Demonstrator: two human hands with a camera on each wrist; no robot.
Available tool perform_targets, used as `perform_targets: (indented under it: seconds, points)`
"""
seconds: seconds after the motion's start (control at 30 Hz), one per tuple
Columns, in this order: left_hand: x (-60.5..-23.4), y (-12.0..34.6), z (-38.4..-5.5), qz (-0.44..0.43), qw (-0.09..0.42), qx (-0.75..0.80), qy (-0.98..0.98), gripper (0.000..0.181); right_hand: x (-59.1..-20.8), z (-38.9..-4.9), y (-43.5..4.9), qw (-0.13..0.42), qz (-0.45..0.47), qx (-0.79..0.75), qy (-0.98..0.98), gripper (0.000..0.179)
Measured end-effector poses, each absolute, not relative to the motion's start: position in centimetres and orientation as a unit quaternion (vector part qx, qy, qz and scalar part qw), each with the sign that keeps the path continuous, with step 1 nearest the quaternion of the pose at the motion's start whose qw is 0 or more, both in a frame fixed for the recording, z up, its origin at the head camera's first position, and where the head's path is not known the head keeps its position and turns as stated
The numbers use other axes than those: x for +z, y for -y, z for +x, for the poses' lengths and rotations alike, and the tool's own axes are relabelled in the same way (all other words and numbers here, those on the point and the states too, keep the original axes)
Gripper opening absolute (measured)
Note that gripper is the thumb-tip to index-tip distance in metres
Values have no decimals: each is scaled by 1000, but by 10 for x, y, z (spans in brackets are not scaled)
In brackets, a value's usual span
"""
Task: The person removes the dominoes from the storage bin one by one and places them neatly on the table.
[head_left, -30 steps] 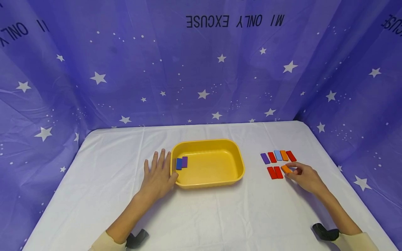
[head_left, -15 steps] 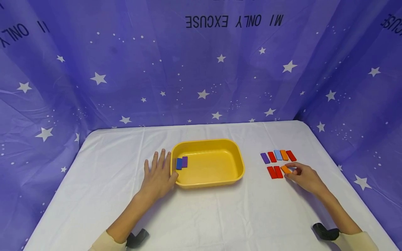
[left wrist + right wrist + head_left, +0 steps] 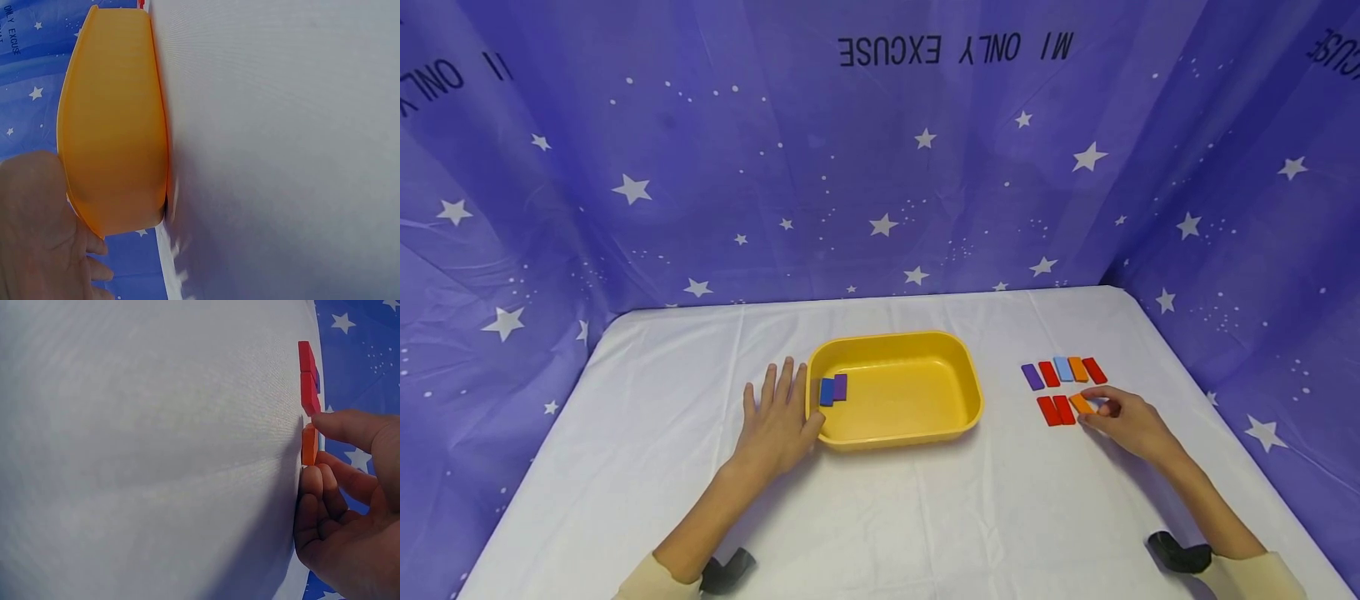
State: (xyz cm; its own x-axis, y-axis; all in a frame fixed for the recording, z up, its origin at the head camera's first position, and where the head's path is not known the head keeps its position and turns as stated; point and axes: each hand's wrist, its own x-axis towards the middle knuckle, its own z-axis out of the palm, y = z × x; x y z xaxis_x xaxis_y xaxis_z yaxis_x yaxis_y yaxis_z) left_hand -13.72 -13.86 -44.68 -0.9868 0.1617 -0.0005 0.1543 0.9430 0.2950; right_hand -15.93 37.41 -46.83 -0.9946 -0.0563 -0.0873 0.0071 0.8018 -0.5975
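My left hand (image 3: pixel 778 425) lies with fingers spread beside the left end of a yellow plastic tray (image 3: pixel 895 442), its thumb at the rim. The left wrist view shows the hand (image 3: pixel 44 231) against the tray's outer wall (image 3: pixel 115 125). Inside the tray's left end, a blue block (image 3: pixel 827 392) and a purple block (image 3: pixel 841 387) lie side by side. At the right, my right hand (image 3: pixel 1131 423) pinches a flat orange block (image 3: pixel 1081 403) between thumb and fingers, low at the white cloth. Two red blocks (image 3: pixel 1056 410) lie just left of it. The right wrist view shows the orange block (image 3: pixel 309 445) tilted.
Behind the right hand runs a row of flat blocks: purple (image 3: pixel 1032 377), red (image 3: pixel 1049 374), light blue (image 3: pixel 1063 369), orange (image 3: pixel 1078 369) and red (image 3: pixel 1094 371). A white cloth (image 3: pixel 895 517) covers the table. Purple star-printed curtains (image 3: pixel 775 167) stand behind and at both sides.
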Motion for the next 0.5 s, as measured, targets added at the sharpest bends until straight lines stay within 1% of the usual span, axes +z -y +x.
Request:
perform_targets:
  seconds: [0.23,0.5]
  points:
    - [-446,139,-137,84,5,148,-985,73,-465,-156,-375,31,-6,-324,-946,46]
    - [-445,138,-136,84,-1,148,-985,73,-457,-158,-371,-35,-16,-332,-942,38]
